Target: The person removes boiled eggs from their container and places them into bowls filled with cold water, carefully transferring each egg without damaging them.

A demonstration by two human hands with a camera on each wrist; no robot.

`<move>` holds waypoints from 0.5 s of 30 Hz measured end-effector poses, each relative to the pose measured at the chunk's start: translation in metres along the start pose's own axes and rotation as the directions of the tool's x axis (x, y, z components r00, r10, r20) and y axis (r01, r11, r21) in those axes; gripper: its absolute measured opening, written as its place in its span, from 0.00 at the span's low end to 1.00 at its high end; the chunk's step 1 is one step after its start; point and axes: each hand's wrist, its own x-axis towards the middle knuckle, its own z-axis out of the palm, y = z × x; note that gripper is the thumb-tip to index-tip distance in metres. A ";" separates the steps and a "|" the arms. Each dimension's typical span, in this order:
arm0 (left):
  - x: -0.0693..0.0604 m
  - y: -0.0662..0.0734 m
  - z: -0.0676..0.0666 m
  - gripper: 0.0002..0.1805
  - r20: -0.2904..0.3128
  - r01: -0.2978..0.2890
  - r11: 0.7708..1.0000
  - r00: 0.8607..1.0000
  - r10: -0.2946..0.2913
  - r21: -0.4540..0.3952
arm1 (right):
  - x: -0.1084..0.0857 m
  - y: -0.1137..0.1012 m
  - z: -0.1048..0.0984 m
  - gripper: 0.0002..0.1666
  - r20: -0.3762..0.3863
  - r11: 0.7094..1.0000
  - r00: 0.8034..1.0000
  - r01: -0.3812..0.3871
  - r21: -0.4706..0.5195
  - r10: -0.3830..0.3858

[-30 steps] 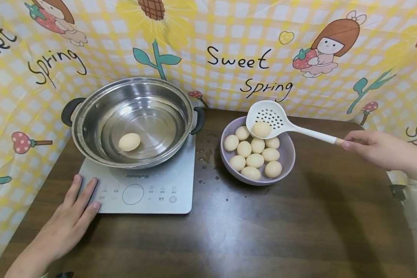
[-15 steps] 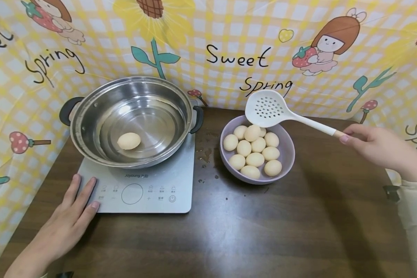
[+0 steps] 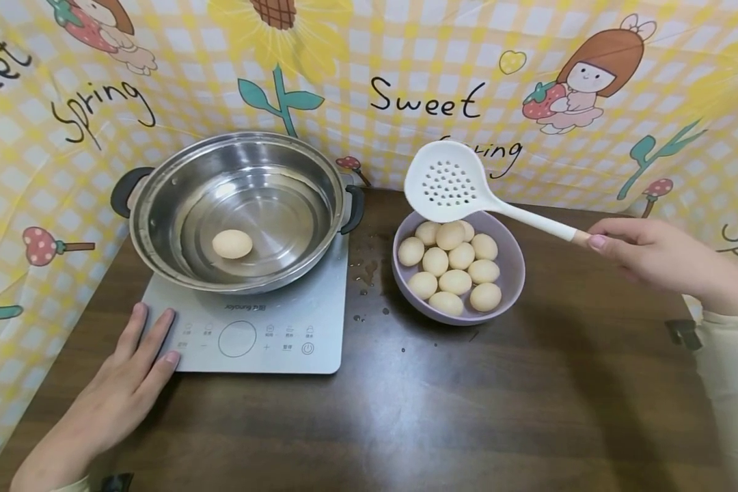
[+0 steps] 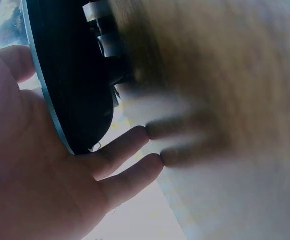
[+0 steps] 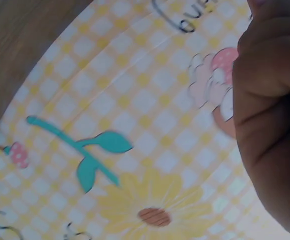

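My right hand [image 3: 664, 256] grips the wooden handle end of a white skimmer [image 3: 449, 183], whose holed bowl carries nothing and hangs over the back rim of a lilac bowl [image 3: 512, 285]. Brown eggs [image 3: 455, 281] are piled in that bowl. In the right wrist view only the curled fingers [image 5: 272, 90] show; the skimmer is out of sight. My left hand [image 3: 113, 393] rests at the induction cooker's [image 3: 320, 359] front left corner with extended fingers. The left wrist view shows two fingertips [image 4: 152, 162] touching the tabletop beside the cooker's dark underside [image 4: 67, 75].
On the cooker stands a steel pot [image 3: 295, 263] with black side handles, holding water and one egg [image 3: 232, 244]. Water drops [image 3: 363, 277] lie on the dark wooden table [image 3: 406, 424] between cooker and bowl. A yellow checked cloth [image 3: 369, 150] hangs close behind.
An egg that lay in the skimmer has slipped back onto the pile in the bowl. The skimmer, now without it, has risen and shifted left. My left hand keeps its place.
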 end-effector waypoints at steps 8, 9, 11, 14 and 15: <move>0.003 0.001 0.000 0.36 0.005 -0.004 1.000 1.000 0.004 -0.003 | 0.010 -0.052 0.010 0.09 -0.058 0.987 0.992 0.105 -0.122 -0.113; 0.003 0.001 0.000 0.36 0.002 -0.006 1.000 1.000 0.006 -0.002 | 0.013 -0.060 0.012 0.09 -0.062 0.983 0.989 0.124 -0.134 -0.134; 0.003 0.001 0.000 0.36 -0.002 -0.005 1.000 1.000 0.005 0.002 | 0.021 -0.076 0.018 0.10 -0.063 0.973 0.982 0.166 -0.159 -0.178; 0.001 -0.001 0.001 0.36 0.001 0.000 1.000 1.000 0.000 0.001 | 0.036 -0.097 0.029 0.11 -0.045 0.954 0.967 0.241 -0.177 -0.253; 0.001 -0.001 0.000 0.36 0.005 0.000 1.000 1.000 0.000 0.004 | 0.041 -0.104 0.034 0.11 -0.040 0.948 0.961 0.262 -0.182 -0.274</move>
